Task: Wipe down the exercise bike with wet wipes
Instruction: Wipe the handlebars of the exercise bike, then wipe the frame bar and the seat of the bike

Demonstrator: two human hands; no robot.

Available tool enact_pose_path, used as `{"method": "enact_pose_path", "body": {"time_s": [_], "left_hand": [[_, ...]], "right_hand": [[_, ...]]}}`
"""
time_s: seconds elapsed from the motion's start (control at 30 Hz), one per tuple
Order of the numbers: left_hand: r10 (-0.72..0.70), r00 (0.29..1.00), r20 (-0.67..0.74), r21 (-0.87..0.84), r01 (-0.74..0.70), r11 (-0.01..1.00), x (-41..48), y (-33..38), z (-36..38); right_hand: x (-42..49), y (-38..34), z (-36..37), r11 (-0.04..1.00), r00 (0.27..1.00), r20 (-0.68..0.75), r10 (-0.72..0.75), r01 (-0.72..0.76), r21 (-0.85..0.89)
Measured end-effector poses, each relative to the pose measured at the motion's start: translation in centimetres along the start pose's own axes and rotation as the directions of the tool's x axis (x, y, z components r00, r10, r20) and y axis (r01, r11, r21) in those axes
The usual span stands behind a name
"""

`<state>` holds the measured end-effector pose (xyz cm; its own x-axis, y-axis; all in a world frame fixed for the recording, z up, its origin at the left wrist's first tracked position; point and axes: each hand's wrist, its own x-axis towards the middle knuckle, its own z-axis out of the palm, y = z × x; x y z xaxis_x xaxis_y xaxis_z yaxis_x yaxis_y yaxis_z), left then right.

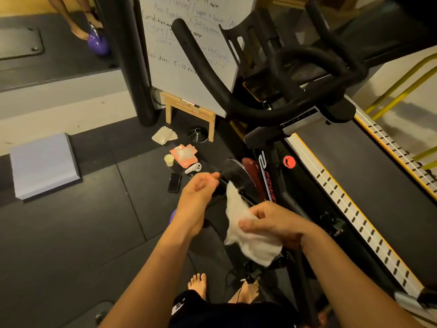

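Observation:
The black exercise bike (267, 176) stands in front of me, with its handlebars (212, 79) up high and its flywheel (238, 171) low at the centre. My right hand (272, 223) grips a crumpled white wet wipe (238, 209) beside the frame, just below the flywheel. My left hand (198, 192) hovers to the left of the wipe, palm up and fingers loosely curled. Its fingertips are close to a black part by the flywheel, and I see nothing in its grip. An orange wipe pack (184, 155) lies on the floor mat.
Near the pack lie a phone (174, 182), a white controller (193, 168), a small cup (169, 160), a crumpled cloth (164, 134) and a metal cone (198, 134). A whiteboard (189, 55) stands behind, a treadmill (343, 166) right, a grey pad (43, 162) left. Another person's foot (80, 33) is by a purple kettlebell (98, 45).

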<state>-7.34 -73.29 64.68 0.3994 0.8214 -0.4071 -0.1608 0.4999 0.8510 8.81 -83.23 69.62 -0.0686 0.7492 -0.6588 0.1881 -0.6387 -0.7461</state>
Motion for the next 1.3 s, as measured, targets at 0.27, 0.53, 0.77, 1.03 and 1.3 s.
{"method": "enact_pose_path", "body": {"time_s": [0.27, 0.53, 0.77, 1.03, 1.3], "left_hand": [[-0.427, 0.781, 0.456, 0.198, 0.379, 0.904, -2.0, -2.4, 0.8], [-0.272, 0.839, 0.471, -0.060, 0.339, 0.939, -1.8, -1.7, 0.7], [-0.264, 0.829, 0.493, 0.122, 0.234, 0.965, -1.6, -2.1, 1.3], [-0.338, 0.722, 0.604, 0.437, 0.055, 0.898, -2.6, -0.4, 4.9], [-0.153, 0.886, 0.438, 0.421, -0.052, 0.905, -2.2, -1.3, 4.0]], "right_hand": [[-1.5, 0.8, -0.6, 0.948, 0.994, -0.102, 0.036, -0.001, 0.320], [-4.8, 2.7, -2.7, 0.975, 0.996, -0.060, 0.063, -0.049, 0.218], [-4.9, 3.6, -4.1, 0.693, 0.893, -0.441, 0.093, 0.260, 0.673], [-3.9, 3.0, -3.3, 0.801, 0.843, -0.537, 0.035, 0.298, 0.519], [-2.8, 4.4, 1.5, 0.705, 0.955, -0.266, 0.132, 0.098, 0.702]]}}
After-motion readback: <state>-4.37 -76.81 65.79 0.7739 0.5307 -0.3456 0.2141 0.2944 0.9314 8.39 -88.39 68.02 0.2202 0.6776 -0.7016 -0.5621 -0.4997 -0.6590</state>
